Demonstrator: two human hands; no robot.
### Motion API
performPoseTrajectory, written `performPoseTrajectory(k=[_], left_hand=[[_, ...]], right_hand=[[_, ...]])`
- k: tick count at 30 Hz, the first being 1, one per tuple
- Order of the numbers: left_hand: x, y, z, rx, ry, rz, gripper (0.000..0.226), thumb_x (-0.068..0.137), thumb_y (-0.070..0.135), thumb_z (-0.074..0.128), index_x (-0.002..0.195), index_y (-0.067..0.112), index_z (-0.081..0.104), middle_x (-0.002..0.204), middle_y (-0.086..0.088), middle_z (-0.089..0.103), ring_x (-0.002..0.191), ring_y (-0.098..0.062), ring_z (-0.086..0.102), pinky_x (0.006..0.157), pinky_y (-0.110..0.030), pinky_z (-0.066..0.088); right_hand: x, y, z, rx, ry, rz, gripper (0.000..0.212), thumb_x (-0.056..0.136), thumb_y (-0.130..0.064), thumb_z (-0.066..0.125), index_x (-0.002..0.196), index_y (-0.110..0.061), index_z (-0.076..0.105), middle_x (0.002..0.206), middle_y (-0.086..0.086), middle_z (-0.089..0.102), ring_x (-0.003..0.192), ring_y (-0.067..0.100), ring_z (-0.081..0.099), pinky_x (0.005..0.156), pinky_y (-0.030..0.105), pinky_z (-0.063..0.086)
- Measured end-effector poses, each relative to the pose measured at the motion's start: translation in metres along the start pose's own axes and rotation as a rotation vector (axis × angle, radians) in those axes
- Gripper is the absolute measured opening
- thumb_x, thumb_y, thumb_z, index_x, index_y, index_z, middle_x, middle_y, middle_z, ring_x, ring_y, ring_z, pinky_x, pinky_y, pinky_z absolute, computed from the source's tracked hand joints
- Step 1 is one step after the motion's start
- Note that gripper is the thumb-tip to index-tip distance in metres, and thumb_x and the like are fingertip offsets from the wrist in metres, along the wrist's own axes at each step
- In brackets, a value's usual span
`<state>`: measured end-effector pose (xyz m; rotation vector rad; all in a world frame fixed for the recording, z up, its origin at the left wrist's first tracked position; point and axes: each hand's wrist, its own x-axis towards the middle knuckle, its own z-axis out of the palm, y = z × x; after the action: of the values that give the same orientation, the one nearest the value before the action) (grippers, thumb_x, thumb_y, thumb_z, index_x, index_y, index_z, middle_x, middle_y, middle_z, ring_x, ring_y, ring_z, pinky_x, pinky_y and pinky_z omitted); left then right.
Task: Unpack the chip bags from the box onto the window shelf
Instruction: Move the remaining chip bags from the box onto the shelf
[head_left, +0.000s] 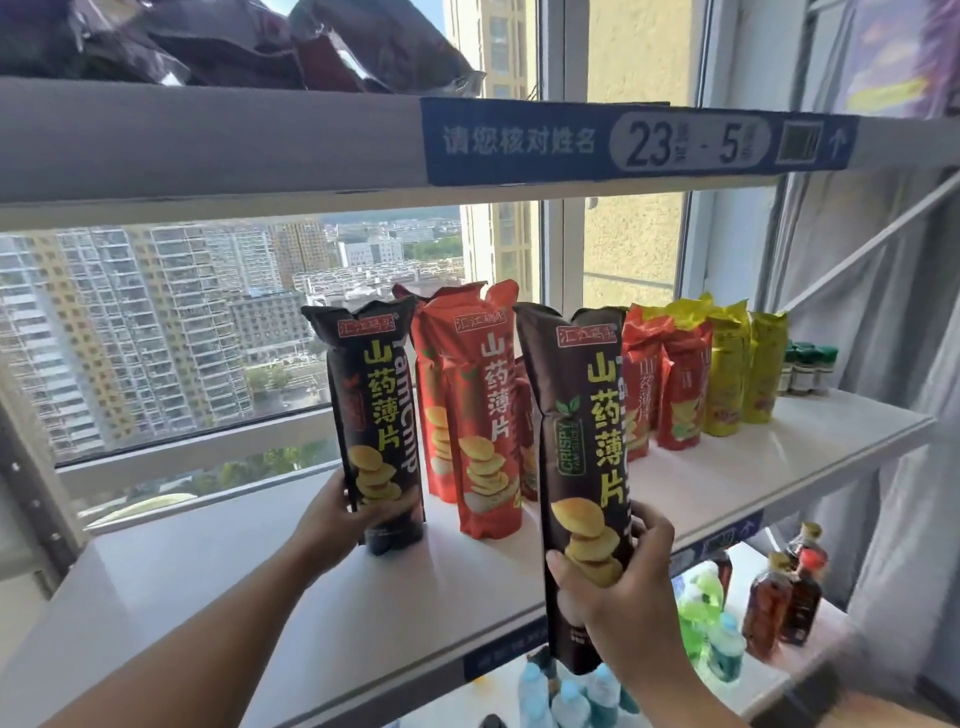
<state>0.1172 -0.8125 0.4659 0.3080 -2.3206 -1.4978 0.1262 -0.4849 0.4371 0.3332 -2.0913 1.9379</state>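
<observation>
Two tall dark brown chip bags are in my hands. My left hand (332, 512) grips the lower part of one brown bag (376, 410), which stands upright on the white window shelf (260, 597). My right hand (618, 587) holds the second brown bag (584, 441) upright in front of the shelf's front edge, its bottom below shelf level. Behind them stand orange-red chip bags (478, 410), more red bags (670, 384) and yellow bags (743, 374) in a row toward the right. The box is out of view.
An upper shelf (208, 140) with a blue label carries dark bags (234, 41). Small green-capped jars (810, 369) stand at the shelf's far right. Below the shelf are brown drink bottles (784, 592) and green and blue bottles (711, 623). The window is behind the shelf.
</observation>
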Motion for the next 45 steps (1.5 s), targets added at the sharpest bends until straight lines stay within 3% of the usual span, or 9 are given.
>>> performPoseTrajectory(k=[5,8,13,20,27,32,36,40,45], left_hand=[[0.019,0.002,0.003,-0.050,-0.022,0.005,0.065,0.062,0.041,0.094,0.119,0.029,0.065,0.110,0.013,0.077,0.099,-0.004,0.072,0.088,-0.030,0.055],[0.031,-0.001,0.006,-0.050,-0.006,-0.005,0.054,0.071,0.025,0.091,0.116,0.035,0.063,0.109,0.015,0.076,0.099,-0.002,0.070,0.088,-0.029,0.055],[0.053,-0.014,0.002,-0.009,-0.018,-0.028,0.063,0.077,0.021,0.088,0.131,0.029,0.057,0.120,0.010,0.072,0.109,-0.006,0.068,0.088,-0.028,0.055],[0.035,-0.026,-0.024,0.127,0.004,-0.107,0.083,0.087,0.030,0.078,0.154,0.017,0.033,0.155,-0.007,0.044,0.139,-0.026,0.047,0.105,-0.042,0.048],[-0.025,-0.038,-0.072,0.201,0.057,-0.075,0.044,0.091,0.028,0.073,0.131,0.015,0.058,0.124,-0.003,0.067,0.110,-0.015,0.066,0.097,-0.032,0.052],[-0.073,-0.046,-0.110,0.210,0.147,-0.073,0.034,0.095,0.031,0.067,0.126,0.021,0.057,0.115,0.006,0.065,0.103,-0.006,0.064,0.083,-0.021,0.051],[-0.103,-0.058,-0.132,0.208,0.188,-0.107,0.034,0.096,0.034,0.065,0.127,0.025,0.057,0.117,0.007,0.065,0.104,-0.008,0.063,0.081,-0.019,0.051],[-0.115,-0.067,-0.146,0.188,0.237,-0.134,0.027,0.097,0.034,0.062,0.123,0.027,0.058,0.116,0.008,0.067,0.101,-0.008,0.066,0.081,-0.024,0.055],[-0.121,-0.071,-0.148,0.176,0.222,-0.137,0.019,0.099,0.036,0.059,0.117,0.032,0.059,0.111,0.012,0.068,0.096,-0.007,0.069,0.078,-0.024,0.055]], right_hand=[[0.010,0.009,0.014,0.046,-0.002,-0.008,0.083,0.059,-0.036,0.090,0.122,-0.047,0.037,0.112,-0.022,0.061,0.100,0.005,0.067,0.092,0.044,0.056],[0.015,0.016,0.021,0.059,-0.026,-0.034,0.085,0.062,-0.026,0.092,0.123,-0.047,0.038,0.109,-0.031,0.060,0.101,0.007,0.068,0.090,0.036,0.057],[0.022,0.013,0.037,0.072,-0.034,-0.067,0.086,0.064,-0.014,0.093,0.120,-0.048,0.039,0.108,-0.026,0.062,0.099,0.004,0.067,0.077,0.010,0.052],[0.008,-0.012,0.082,0.071,-0.074,-0.066,0.095,0.061,-0.034,0.089,0.137,-0.041,0.033,0.125,-0.019,0.059,0.112,0.007,0.064,0.092,0.033,0.058],[-0.008,-0.041,0.156,0.057,-0.158,-0.089,0.086,0.064,-0.029,0.090,0.129,-0.044,0.036,0.121,-0.016,0.058,0.109,0.000,0.061,0.087,0.017,0.054],[-0.008,-0.052,0.223,0.010,-0.214,-0.088,0.085,0.063,-0.035,0.087,0.129,-0.039,0.034,0.125,-0.010,0.057,0.112,0.012,0.061,0.092,0.031,0.055],[-0.003,-0.056,0.269,-0.048,-0.164,-0.084,0.083,0.062,-0.041,0.087,0.130,-0.027,0.040,0.116,-0.012,0.058,0.104,0.014,0.056,0.087,0.029,0.041],[0.009,-0.050,0.305,-0.062,-0.203,-0.008,0.084,0.056,-0.048,0.084,0.123,-0.037,0.036,0.117,-0.009,0.064,0.104,0.019,0.064,0.091,0.046,0.056],[0.018,-0.044,0.333,-0.094,-0.220,0.022,0.086,0.057,-0.043,0.086,0.125,-0.034,0.034,0.118,-0.003,0.060,0.105,0.020,0.062,0.091,0.044,0.058]])
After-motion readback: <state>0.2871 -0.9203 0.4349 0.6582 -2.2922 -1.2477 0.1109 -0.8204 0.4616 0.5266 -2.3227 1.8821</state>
